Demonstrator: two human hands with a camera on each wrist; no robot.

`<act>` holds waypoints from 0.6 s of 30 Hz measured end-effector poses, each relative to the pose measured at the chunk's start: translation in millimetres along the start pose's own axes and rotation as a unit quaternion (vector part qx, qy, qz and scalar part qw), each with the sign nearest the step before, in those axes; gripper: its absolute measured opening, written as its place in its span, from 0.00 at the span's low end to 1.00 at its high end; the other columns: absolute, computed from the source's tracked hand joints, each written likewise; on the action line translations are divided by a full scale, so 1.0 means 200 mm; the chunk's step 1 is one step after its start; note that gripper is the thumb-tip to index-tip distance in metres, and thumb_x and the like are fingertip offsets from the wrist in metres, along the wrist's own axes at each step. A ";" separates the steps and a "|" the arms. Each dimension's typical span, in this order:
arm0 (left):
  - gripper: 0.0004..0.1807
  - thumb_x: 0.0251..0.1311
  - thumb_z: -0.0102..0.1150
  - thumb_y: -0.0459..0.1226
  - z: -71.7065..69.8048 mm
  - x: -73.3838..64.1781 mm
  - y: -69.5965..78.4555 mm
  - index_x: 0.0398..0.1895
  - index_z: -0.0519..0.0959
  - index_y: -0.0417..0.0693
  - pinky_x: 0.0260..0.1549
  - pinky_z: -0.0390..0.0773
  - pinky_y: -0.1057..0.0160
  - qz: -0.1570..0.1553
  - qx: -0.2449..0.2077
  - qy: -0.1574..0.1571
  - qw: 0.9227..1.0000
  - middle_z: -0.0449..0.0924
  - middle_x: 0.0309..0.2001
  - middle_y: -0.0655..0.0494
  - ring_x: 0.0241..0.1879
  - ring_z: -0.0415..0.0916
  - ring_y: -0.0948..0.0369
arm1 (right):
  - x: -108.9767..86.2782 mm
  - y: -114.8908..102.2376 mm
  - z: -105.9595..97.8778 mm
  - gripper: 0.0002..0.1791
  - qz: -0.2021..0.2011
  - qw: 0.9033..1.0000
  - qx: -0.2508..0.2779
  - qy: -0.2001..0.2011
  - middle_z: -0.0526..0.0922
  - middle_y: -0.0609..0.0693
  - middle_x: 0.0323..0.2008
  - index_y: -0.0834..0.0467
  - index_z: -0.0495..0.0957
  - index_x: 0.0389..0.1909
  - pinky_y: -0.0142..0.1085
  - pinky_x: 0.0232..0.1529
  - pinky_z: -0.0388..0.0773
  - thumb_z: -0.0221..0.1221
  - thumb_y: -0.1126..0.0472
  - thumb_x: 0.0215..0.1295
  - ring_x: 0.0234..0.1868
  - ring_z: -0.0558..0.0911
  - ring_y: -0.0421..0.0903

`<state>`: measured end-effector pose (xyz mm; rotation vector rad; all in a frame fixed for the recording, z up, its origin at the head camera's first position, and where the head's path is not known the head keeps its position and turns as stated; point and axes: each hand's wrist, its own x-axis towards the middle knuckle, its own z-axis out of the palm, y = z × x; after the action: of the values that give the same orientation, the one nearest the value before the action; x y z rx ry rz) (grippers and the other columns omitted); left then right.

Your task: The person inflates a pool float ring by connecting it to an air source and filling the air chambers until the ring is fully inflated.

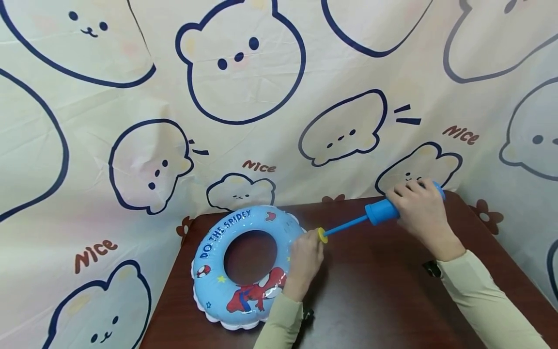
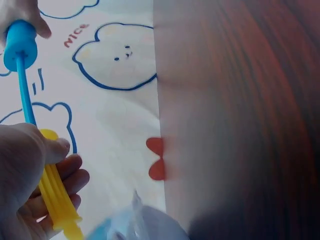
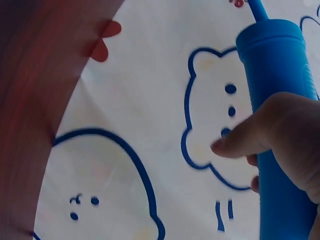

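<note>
A hand pump with a blue barrel [image 1: 381, 211], a thin blue rod [image 1: 346, 226] and a yellow handle [image 2: 56, 192] spans both hands. My right hand [image 1: 420, 213] grips the barrel, fingers wrapped around it. The left hand [image 1: 306, 259] holds the yellow handle, thumb on one side and fingers curled on the other. Much of the rod shows between the hands. Just left of the left hand lies a light blue inflatable swim ring [image 1: 213, 286] with red cartoon figures. In the left wrist view a clear pointed piece of the ring [image 2: 137, 212] is near the handle's end; contact there cannot be told.
Beneath everything is a dark brown wooden table [image 1: 370, 300]. A pale cloth with bear drawings [image 1: 244, 87] hangs behind the table's far edge and along the sides. Dark straps [image 1: 431, 269] sit at the wrists.
</note>
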<state>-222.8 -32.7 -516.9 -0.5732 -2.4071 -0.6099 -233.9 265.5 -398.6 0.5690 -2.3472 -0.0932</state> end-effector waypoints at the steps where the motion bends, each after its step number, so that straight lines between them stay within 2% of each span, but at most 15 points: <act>1: 0.06 0.66 0.74 0.35 0.00 0.00 0.00 0.41 0.85 0.45 0.38 0.87 0.67 0.001 0.003 0.001 1.000 0.88 0.33 0.55 0.29 0.83 0.60 | 0.00 -0.02 0.01 0.34 -0.008 1.000 0.000 0.004 0.89 0.62 0.43 0.60 0.85 0.44 0.64 0.53 0.80 0.88 0.63 0.30 0.45 0.86 0.65; 6: 0.07 0.66 0.74 0.35 -0.01 -0.01 0.01 0.43 0.85 0.44 0.39 0.87 0.67 0.000 0.002 0.003 1.000 0.89 0.34 0.54 0.30 0.84 0.60 | 0.03 -0.11 0.07 0.29 -0.036 0.999 -0.013 0.012 0.89 0.61 0.41 0.61 0.85 0.42 0.61 0.50 0.81 0.86 0.62 0.35 0.42 0.86 0.63; 12: 0.08 0.64 0.75 0.34 0.00 -0.01 0.01 0.42 0.85 0.42 0.40 0.87 0.67 -0.004 -0.004 0.008 1.000 0.89 0.34 0.54 0.30 0.84 0.60 | 0.04 -0.24 0.14 0.25 -0.045 0.999 -0.016 0.017 0.90 0.59 0.39 0.60 0.83 0.36 0.57 0.46 0.82 0.86 0.61 0.37 0.40 0.86 0.60; 18: 0.08 0.66 0.73 0.34 0.00 -0.02 0.01 0.44 0.85 0.42 0.41 0.88 0.66 -0.011 -0.014 0.007 1.000 0.88 0.34 0.53 0.31 0.85 0.60 | 0.05 -0.37 0.21 0.23 -0.047 0.998 -0.020 0.024 0.91 0.58 0.40 0.59 0.85 0.36 0.56 0.48 0.83 0.86 0.59 0.40 0.41 0.87 0.59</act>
<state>-219.7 -32.4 -519.6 -0.5526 -2.3991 -0.6550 -240.4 190.3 -439.7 0.6550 -2.2664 -0.1673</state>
